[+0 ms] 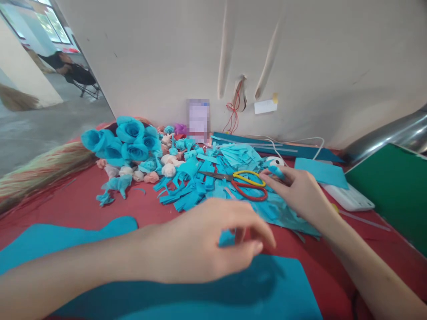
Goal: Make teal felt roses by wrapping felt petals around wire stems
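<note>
My left hand (213, 240) hovers over a large blue sheet (260, 293), its fingers curled with a gap between thumb and fingertips and nothing held. Farther right, my right hand (293, 186) pinches a small piece of blue paper (276, 171) beside the scissors' handles. The scissors (231, 178), with one yellow and one red handle, lie on a heap of cut blue paper strips (190, 182). A white roll with dark spots (276, 162) sits just behind the right fingers.
Blue paper flowers (130, 142) stand at the left among small pink and white ones (168, 170). A white device (350, 198), a green board (393, 191) and a metal pipe (393, 131) are at right. Straw bundle (43, 171) lines the left edge.
</note>
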A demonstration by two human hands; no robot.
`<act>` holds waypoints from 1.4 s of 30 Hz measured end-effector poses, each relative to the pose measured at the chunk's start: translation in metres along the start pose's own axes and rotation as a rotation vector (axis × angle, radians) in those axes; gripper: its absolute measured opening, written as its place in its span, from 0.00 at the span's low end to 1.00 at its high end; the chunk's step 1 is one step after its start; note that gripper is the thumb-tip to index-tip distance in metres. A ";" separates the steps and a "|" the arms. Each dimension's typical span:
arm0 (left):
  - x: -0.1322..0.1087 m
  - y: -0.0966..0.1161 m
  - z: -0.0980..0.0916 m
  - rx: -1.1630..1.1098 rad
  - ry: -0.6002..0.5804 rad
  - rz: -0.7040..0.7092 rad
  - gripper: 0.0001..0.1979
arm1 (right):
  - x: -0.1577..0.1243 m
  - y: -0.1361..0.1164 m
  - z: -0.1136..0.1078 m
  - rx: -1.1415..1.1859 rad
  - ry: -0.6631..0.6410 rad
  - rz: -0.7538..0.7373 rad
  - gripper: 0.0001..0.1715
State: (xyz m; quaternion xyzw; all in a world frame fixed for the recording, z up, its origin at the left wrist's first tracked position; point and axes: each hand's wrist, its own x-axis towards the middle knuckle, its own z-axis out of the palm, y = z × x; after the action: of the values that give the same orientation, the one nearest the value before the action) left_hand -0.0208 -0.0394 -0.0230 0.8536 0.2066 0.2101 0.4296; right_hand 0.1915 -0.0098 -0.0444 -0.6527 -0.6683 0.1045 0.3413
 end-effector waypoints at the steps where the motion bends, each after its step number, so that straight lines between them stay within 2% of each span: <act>1: 0.001 -0.003 0.007 0.126 -0.114 -0.015 0.09 | -0.001 -0.002 -0.001 0.037 -0.024 0.005 0.15; 2: 0.001 -0.007 0.014 0.225 -0.192 -0.001 0.08 | -0.002 -0.004 -0.002 0.077 -0.052 0.010 0.15; 4: 0.002 -0.015 0.029 0.373 -0.263 0.043 0.07 | -0.004 -0.009 -0.005 0.160 -0.117 0.016 0.14; 7: 0.002 -0.027 0.046 0.476 -0.279 0.065 0.10 | -0.007 -0.017 -0.010 0.292 -0.202 0.006 0.13; 11: 0.001 -0.036 0.053 0.530 -0.350 0.085 0.11 | -0.016 -0.025 -0.013 0.462 -0.262 -0.030 0.11; 13: 0.000 -0.040 0.054 0.546 -0.373 0.100 0.10 | -0.021 -0.028 -0.013 0.530 -0.268 -0.063 0.14; 19: 0.000 -0.047 0.057 0.477 -0.332 0.172 0.03 | -0.034 -0.040 -0.014 0.702 -0.229 -0.116 0.20; 23: -0.001 -0.048 0.059 0.456 -0.323 0.177 0.08 | -0.039 -0.046 -0.014 0.679 -0.155 -0.118 0.21; 26: -0.003 -0.048 0.062 0.439 -0.292 0.150 0.12 | -0.041 -0.043 -0.013 0.583 -0.105 -0.280 0.21; 28: -0.003 -0.048 0.064 0.419 -0.277 0.129 0.11 | -0.041 -0.038 -0.012 0.556 -0.094 -0.395 0.24; 31: -0.003 -0.046 0.062 0.372 -0.266 0.110 0.10 | -0.043 -0.035 -0.011 0.571 -0.107 -0.463 0.27; 33: -0.002 -0.040 0.054 0.320 -0.238 0.081 0.12 | -0.044 -0.035 -0.011 0.574 -0.146 -0.467 0.27; 36: 0.001 -0.025 0.035 0.212 -0.125 0.039 0.12 | -0.046 -0.038 -0.012 0.582 -0.177 -0.480 0.26; 39: 0.002 -0.009 0.012 0.146 0.044 0.070 0.13 | -0.046 -0.040 -0.013 0.570 -0.143 -0.473 0.29; 42: 0.003 0.001 -0.004 0.110 0.319 0.139 0.10 | -0.045 -0.042 -0.013 0.577 -0.170 -0.434 0.31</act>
State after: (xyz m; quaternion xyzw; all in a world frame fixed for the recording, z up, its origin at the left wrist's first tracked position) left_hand -0.0202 -0.0352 -0.0195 0.8438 0.2236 0.3606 0.3286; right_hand 0.1611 -0.0620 -0.0246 -0.3618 -0.7601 0.2675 0.4689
